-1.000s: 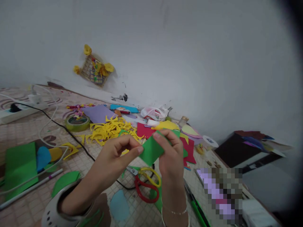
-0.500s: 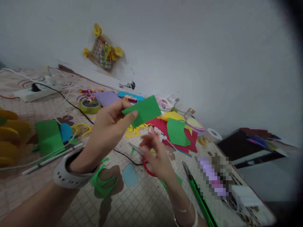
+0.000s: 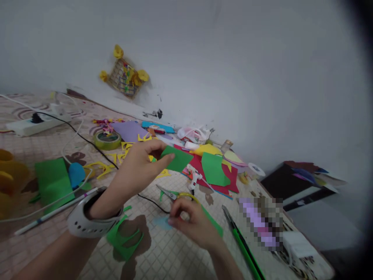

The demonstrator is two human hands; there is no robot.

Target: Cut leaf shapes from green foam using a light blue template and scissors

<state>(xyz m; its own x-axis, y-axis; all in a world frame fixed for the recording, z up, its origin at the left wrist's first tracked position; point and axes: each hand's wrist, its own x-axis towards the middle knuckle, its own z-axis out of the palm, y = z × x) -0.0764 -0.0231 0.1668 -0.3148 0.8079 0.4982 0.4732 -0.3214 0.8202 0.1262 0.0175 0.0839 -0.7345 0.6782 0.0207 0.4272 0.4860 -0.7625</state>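
My left hand (image 3: 142, 167) pinches a green paper rectangle (image 3: 179, 159) between thumb and fingers, above the table. Lower down, my right hand (image 3: 194, 223) has its fingers curled, with the fingertips closed at the right edge of a light blue paper piece (image 3: 161, 222), which looks blurred. Just beyond that hand lie scissors (image 3: 171, 194); a yellow handle loop shows, while the other side is hidden behind the fingers. A green paper offcut (image 3: 126, 245) with a curved hole lies under my left wrist.
A white glue gun (image 3: 194, 177) sits near red paper (image 3: 233, 179) and green paper (image 3: 214, 169). A green cutter (image 3: 240, 241) lies at right. Tape (image 3: 107, 140), a power strip (image 3: 42, 122), a white stick (image 3: 55, 212) and cables occupy the left.
My left hand has lowered the green rectangle and tilted it. My right hand has moved down from above the scissors, its fingertips now at the light blue piece. The view has shifted slightly.
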